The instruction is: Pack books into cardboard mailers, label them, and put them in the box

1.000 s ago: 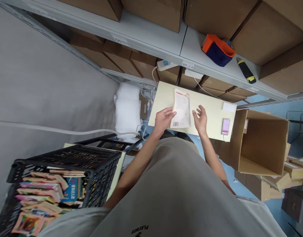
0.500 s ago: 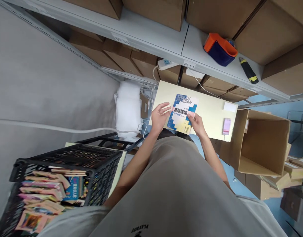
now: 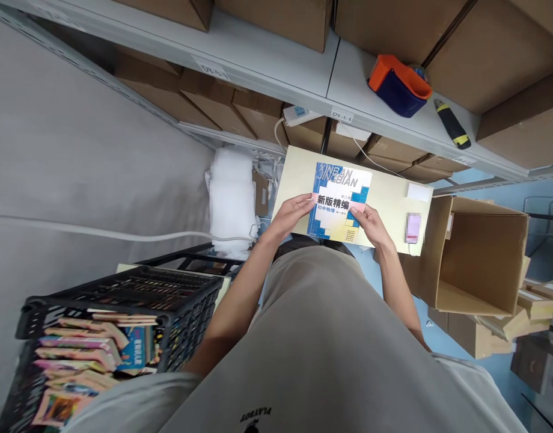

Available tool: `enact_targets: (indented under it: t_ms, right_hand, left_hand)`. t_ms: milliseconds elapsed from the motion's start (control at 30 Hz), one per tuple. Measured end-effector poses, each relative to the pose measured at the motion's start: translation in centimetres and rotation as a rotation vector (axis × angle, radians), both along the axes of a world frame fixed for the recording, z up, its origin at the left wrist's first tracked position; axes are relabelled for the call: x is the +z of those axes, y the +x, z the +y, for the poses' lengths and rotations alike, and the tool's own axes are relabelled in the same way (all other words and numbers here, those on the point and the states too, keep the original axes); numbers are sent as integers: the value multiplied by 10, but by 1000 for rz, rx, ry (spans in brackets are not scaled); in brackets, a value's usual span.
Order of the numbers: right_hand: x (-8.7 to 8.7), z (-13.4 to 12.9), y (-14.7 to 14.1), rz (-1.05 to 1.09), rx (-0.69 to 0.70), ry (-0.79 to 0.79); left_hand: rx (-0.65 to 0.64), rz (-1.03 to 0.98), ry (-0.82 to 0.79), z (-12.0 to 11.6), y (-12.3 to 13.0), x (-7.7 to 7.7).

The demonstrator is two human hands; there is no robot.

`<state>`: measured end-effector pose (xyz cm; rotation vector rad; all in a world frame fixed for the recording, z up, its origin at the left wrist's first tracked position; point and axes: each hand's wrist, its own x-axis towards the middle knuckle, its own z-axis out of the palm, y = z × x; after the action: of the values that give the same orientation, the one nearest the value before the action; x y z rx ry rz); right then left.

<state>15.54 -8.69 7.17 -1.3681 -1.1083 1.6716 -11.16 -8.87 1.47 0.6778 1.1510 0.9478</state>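
Right hand [image 3: 371, 224] grips book [image 3: 333, 210] (front showing) | left hand [image 3: 294, 213] touches left edge

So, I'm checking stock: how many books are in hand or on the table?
1: the blue-and-white book, over the table, with the left hand and right hand at its sides. Any beneath it would be hidden.

The book [image 3: 335, 219] reads "XINBAN JINGBIAN", "新版精编"; the shirt [image 3: 321, 337], "PLAYBOY"; a shelf label [image 3: 342, 115] begins "D3".
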Motion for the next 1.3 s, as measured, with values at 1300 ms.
enact_targets:
  t_ms: [1300]
  right_hand:
    - [-23, -17, 11, -82, -46, -93]
  left_hand:
    - [-80, 228, 49, -6, -8, -1]
